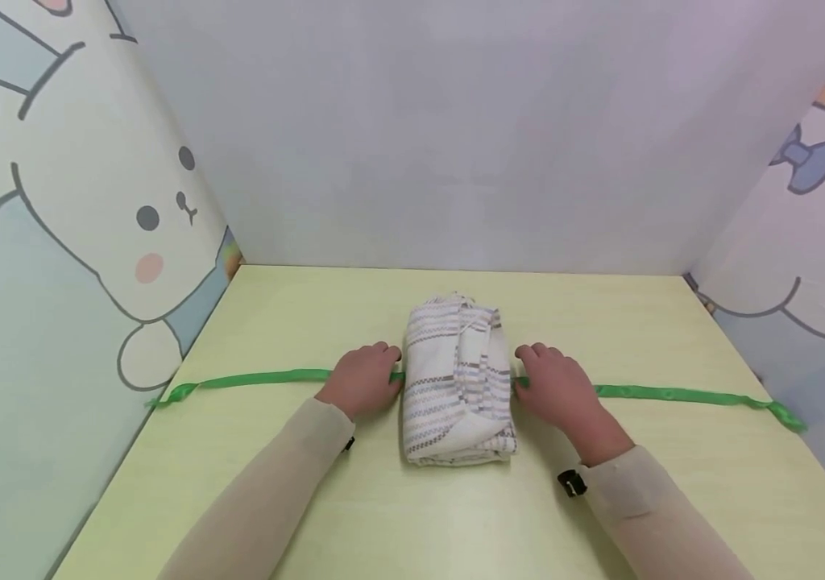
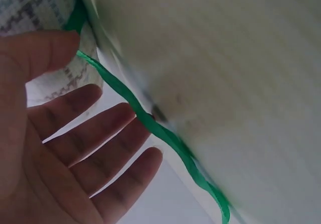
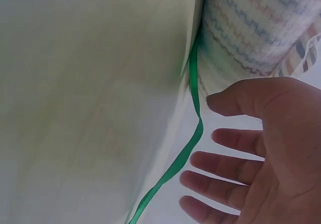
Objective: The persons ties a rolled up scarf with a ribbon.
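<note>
On the pale green table (image 1: 296, 515) a folded striped towel (image 1: 456, 387) lies across a green ribbon (image 1: 253, 379), the left hand (image 1: 362, 380) just left of the towel and the right hand (image 1: 553, 387) just right of it, both with fingers spread, gripping nothing.

ribbon (image 1: 275, 377) middle hidden under folded cloth (image 1: 456, 387) | table (image 2: 241, 58) blurred in both wrist views | forearms cut off at bottom edge
</note>
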Tool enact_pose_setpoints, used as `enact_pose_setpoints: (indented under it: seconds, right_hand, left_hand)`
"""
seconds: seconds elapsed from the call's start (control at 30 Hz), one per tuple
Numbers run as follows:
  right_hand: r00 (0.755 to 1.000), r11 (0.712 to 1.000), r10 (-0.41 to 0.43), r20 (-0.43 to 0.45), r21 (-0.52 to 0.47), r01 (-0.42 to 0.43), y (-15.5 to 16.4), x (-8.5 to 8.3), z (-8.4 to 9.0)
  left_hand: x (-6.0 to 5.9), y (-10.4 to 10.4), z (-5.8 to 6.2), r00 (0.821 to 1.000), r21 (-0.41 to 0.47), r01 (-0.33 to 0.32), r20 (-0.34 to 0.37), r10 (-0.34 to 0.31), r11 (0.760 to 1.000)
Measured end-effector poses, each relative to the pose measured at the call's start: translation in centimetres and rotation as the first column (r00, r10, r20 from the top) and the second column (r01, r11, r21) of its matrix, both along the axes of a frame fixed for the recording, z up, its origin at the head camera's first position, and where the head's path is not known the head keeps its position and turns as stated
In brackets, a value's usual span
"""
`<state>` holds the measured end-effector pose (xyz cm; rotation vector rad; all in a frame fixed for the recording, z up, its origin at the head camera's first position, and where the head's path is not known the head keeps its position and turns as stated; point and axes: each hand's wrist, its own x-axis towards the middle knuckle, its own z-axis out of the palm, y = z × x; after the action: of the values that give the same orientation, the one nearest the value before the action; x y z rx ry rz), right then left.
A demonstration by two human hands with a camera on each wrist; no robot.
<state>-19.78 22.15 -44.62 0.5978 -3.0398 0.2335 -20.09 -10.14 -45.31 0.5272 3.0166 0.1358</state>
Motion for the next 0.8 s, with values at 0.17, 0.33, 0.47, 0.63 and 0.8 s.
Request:
enact_pose_setpoints:
  seconds: [0.17,0.33,0.47,0.63,0.8]
  right_hand:
    - [0.999,1.0,0.013,0.039,0.027,-0.014,-0.4,0.1,-0.3]
    - [0.997,0.999,0.024,0.069,0.039,-0.026,-0.8,0.0,-0.4]
    - [0.996,0.998,0.026,0.08,0.049,-0.03,-1.0,-0.2,-0.6]
    - [0.996,0.998,0.022,0.09,0.054,-0.027,-1.2,-0.5,-0.7]
    - [0.993,0.997,0.021,0.112,0.065,-0.029,-1.4,-0.8,-0.8]
  left_hand:
    - [0.0,-0.1,-0.1,1.0,0.004,0.011,0.004,-0.011,1.0]
    - [-0.3,-0.2,-0.4,1.0,0.003,0.014,-0.003,-0.014,1.0]
    - [-0.5,-0.3,-0.8,1.0,0.024,0.012,0.005,-0.012,1.0]
    - [-0.9,-0.4,-1.0,0.999,0.112,-0.009,0.054,0.003,0.994]
    - [-1.3,-0.8,-1.5,0.991,0.256,-0.048,0.134,0.014,0.965]
